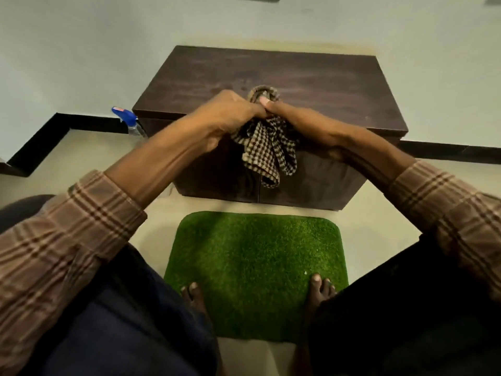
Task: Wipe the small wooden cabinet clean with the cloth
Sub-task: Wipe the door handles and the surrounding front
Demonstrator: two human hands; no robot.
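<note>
Green mat, dark cabinet, pale wall

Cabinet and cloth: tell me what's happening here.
A person crouches before the small wooden cabinet, holding a checked cloth bunched in both hands above its front edge. The left hand and right hand each grip it; part hangs down. A spray bottle stands on the floor beside the cabinet. A green mat lies underfoot.
</note>
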